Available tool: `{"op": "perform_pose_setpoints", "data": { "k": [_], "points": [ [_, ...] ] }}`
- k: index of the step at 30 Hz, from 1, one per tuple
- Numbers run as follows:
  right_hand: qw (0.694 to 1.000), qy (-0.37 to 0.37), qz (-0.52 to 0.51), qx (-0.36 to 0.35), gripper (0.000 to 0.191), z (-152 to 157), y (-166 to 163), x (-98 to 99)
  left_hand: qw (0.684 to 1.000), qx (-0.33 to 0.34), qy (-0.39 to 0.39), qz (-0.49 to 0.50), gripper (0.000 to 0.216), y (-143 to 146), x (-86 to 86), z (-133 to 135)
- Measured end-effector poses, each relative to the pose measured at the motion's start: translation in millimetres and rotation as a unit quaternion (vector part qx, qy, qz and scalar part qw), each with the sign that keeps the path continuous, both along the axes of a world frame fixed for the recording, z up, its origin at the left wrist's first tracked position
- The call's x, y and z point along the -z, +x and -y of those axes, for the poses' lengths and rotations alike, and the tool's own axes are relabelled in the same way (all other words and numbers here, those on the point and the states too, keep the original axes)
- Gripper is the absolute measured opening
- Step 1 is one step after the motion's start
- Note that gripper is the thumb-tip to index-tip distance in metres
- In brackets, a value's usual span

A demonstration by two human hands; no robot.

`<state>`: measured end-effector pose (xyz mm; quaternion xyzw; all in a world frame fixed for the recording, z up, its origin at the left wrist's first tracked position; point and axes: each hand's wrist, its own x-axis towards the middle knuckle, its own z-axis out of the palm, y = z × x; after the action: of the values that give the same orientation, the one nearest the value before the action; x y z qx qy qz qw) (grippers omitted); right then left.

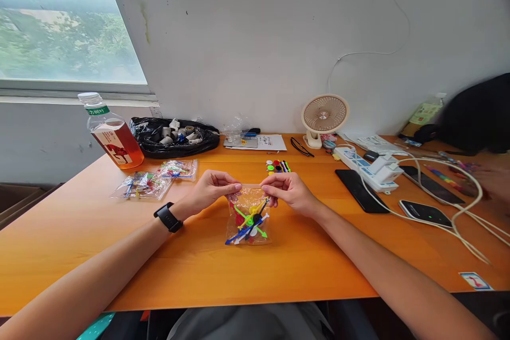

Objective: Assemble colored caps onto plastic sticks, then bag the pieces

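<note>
A clear plastic bag [249,223] hangs between my hands above the near middle of the table. Inside it are colourful plastic arrows and small discs in blue, green, yellow, white, red and black. My left hand [215,189], with a black watch on its wrist, pinches the bag's top left corner. At the top right corner, my right hand [289,192] grips the same bag between thumb and fingers. Just beyond lie loose coloured discs and pieces [279,167]. Two more filled clear bags, one nearer [145,185] and one farther [177,169], lie left of my hands.
A tea bottle [115,138] and a black plastic bag [175,138] of grey pieces stand at the back left. Behind is a small fan [324,115]. On the right are a power strip [368,170], looping white cables, a black phone [360,191] and a small card [476,281].
</note>
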<state>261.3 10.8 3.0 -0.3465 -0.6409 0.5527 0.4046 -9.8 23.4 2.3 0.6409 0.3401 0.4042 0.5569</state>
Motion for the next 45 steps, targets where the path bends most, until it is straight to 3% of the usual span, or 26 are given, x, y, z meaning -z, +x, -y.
{"op": "perform_pose_setpoints", "data": {
  "k": [6,12,21,24,27,35,41,45],
  "points": [
    [0.997,0.02,-0.035,0.063,0.026,-1,-3,5.8,1.0,-0.011,0.003,0.002,0.029,-2,3.7,-1],
    [0.996,0.041,-0.04,0.074,0.019,1,-5,5.8,1.0,-0.025,-0.004,0.017,0.02,-2,6.3,0],
    [0.996,0.039,-0.016,0.079,0.031,7,-9,2.7,0.999,-0.022,-0.008,0.04,0.045,12,6.1,10],
    [0.998,0.024,0.01,0.056,0.041,6,-15,6.8,0.999,-0.008,0.015,0.029,0.041,15,7.4,14],
    [0.998,0.024,0.052,0.02,0.038,9,-21,11.1,0.999,0.002,0.049,0.017,0.039,17,7.2,18],
    [0.995,0.046,0.087,-0.001,0.039,16,-20,8.9,0.995,0.068,0.043,-0.054,0.037,17,6.2,17],
    [0.997,0.002,0.072,0.014,0.045,3,-7,4.9,0.996,0.017,0.054,-0.063,0.039,4,7.3,0],
    [0.998,0.017,0.052,0.03,0.044,-5,4,2.0,0.997,-0.014,0.048,-0.05,0.04,-10,3.9,-11]
  ]
}}
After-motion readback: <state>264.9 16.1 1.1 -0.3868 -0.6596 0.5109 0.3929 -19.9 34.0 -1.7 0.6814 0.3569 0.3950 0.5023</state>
